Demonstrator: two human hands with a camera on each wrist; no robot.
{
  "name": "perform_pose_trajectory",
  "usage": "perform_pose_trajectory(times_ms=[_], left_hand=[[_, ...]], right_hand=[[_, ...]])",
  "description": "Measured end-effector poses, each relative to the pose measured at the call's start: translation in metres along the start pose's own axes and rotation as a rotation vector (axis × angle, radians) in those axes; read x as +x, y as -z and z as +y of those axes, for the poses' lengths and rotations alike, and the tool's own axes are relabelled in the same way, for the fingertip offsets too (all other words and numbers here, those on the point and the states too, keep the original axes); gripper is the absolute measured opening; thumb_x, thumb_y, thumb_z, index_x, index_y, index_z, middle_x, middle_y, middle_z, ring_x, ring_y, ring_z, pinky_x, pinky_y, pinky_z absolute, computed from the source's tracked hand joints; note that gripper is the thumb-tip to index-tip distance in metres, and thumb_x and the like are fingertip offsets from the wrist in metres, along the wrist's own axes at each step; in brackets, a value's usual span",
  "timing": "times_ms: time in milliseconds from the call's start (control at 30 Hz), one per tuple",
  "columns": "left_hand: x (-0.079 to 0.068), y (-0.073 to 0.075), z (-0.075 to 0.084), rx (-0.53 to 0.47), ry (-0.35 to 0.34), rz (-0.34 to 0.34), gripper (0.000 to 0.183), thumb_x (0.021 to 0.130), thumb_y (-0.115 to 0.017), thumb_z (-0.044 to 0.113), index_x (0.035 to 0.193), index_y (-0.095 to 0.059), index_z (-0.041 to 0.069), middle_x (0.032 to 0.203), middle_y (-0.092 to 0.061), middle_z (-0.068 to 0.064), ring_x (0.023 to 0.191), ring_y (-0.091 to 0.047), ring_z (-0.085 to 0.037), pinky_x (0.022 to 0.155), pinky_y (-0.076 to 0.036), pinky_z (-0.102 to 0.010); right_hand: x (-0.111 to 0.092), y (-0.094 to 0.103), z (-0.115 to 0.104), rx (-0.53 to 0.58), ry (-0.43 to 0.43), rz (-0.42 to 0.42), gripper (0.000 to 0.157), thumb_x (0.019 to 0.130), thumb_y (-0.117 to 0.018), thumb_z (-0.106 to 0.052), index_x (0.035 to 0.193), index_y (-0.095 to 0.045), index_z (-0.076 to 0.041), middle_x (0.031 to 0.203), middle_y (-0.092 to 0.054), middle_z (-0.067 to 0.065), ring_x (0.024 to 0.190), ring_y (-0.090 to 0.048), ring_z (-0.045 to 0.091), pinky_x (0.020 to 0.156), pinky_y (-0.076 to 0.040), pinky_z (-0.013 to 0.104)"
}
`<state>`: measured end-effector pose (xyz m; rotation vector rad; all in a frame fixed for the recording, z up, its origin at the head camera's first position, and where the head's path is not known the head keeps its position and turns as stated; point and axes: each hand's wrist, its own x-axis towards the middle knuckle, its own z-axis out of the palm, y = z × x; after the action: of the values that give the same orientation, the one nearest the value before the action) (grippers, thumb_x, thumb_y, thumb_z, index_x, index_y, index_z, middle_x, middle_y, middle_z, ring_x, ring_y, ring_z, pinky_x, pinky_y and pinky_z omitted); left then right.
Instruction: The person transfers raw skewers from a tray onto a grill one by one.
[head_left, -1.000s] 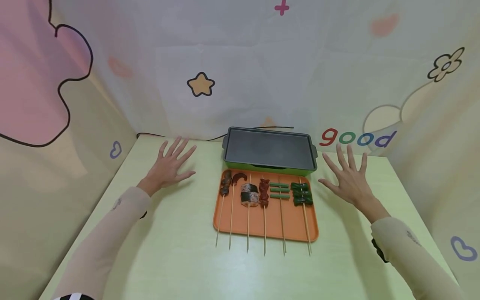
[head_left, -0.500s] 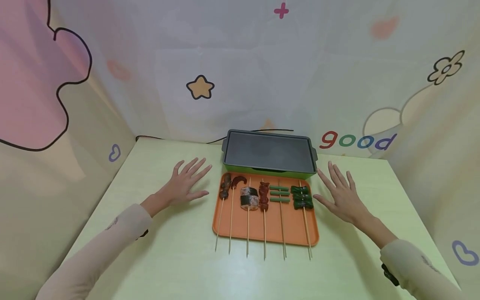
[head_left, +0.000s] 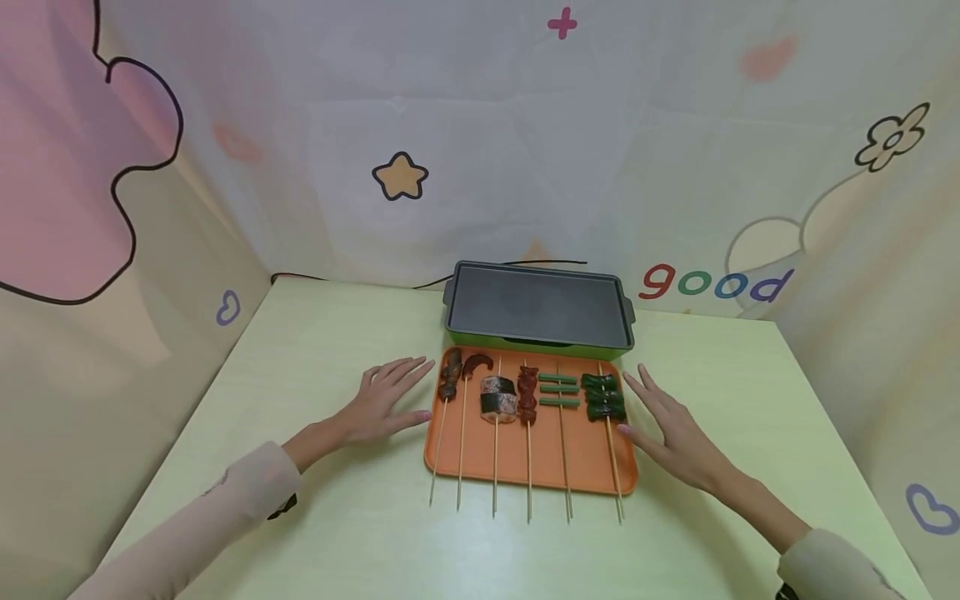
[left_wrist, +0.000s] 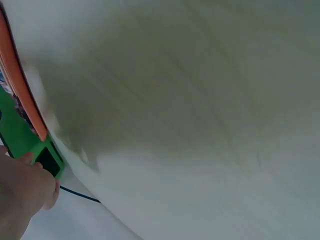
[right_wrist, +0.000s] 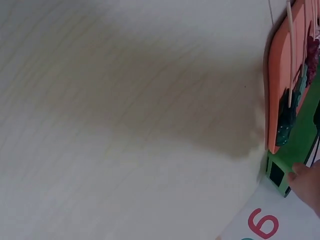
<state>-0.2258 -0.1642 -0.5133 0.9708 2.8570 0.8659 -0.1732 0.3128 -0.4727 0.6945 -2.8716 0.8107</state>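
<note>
An orange tray lies on the table with several skewers of toy-like food across it. From left come a brown mushroom-like skewer, a curled dark red piece, a seaweed-wrapped roll, a red meat skewer, green stalks and dark green leafy rolls. My left hand hovers beside the tray's left edge, fingers extended. On the opposite side my right hand has its fingers stretched toward the right edge. Neither hand holds anything; whether the fingertips touch the rim I cannot tell.
Directly behind the tray stands a green grill with a dark flat plate and side handles. A patterned cloth hangs around the back and sides of the pale table. The skewer sticks overhang the tray's front rim.
Both hands have come inward and nearer to me, from wide apart to either side of the orange tray. The spread fingers have drawn closer together. Tray, skewers and grill stay in place.
</note>
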Motion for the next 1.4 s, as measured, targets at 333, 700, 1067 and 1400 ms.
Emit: perform_pose_trajectory(times_ms=[333, 700, 1067, 1400], left_hand=[[-0.005, -0.003, 0.016, -0.442, 0.169, -0.091, 0.08, 0.098, -0.067, 0.038, 0.163, -0.027, 0.014, 0.165, -0.035, -0.014, 0.149, -0.035, -0.04, 0.117, -0.029, -0.066], [-0.011, -0.011, 0.019, -0.7, 0.242, -0.15, 0.075, 0.098, -0.068, 0.01, 0.161, -0.027, 0.002, 0.159, -0.038, -0.026, 0.128, -0.057, -0.041, 0.102, -0.054, -0.041], [-0.013, -0.025, 0.015, -0.73, 0.259, -0.077, 0.07, 0.093, -0.072, 0.002, 0.154, -0.037, -0.005, 0.151, -0.046, -0.029, 0.122, -0.058, -0.039, 0.098, -0.053, -0.035], [-0.015, -0.026, 0.018, -0.728, 0.25, -0.063, 0.067, 0.093, -0.07, 0.0, 0.152, -0.04, -0.007, 0.141, -0.05, -0.03, 0.118, -0.06, -0.038, 0.09, -0.052, -0.018]], right_hand=[[-0.008, 0.009, -0.015, 0.168, -0.036, -0.046, 0.054, 0.1, -0.066, -0.014, 0.149, -0.048, 0.001, 0.143, -0.06, 0.024, 0.117, -0.067, 0.037, 0.093, -0.059, 0.044], [-0.02, 0.019, -0.019, 0.716, -0.28, -0.373, 0.053, 0.11, -0.048, -0.022, 0.147, -0.041, 0.015, 0.122, -0.069, 0.027, 0.1, -0.074, 0.018, 0.083, -0.062, 0.035], [-0.035, 0.01, -0.012, 0.959, -0.378, -0.484, 0.054, 0.111, -0.044, -0.023, 0.143, -0.039, 0.021, 0.11, -0.075, 0.005, 0.097, -0.075, 0.016, 0.082, -0.062, 0.03], [-0.042, 0.0, -0.011, 1.019, -0.481, -0.459, 0.055, 0.108, -0.052, -0.018, 0.143, -0.039, 0.021, 0.112, -0.075, 0.002, 0.099, -0.075, 0.013, 0.083, -0.062, 0.031]])
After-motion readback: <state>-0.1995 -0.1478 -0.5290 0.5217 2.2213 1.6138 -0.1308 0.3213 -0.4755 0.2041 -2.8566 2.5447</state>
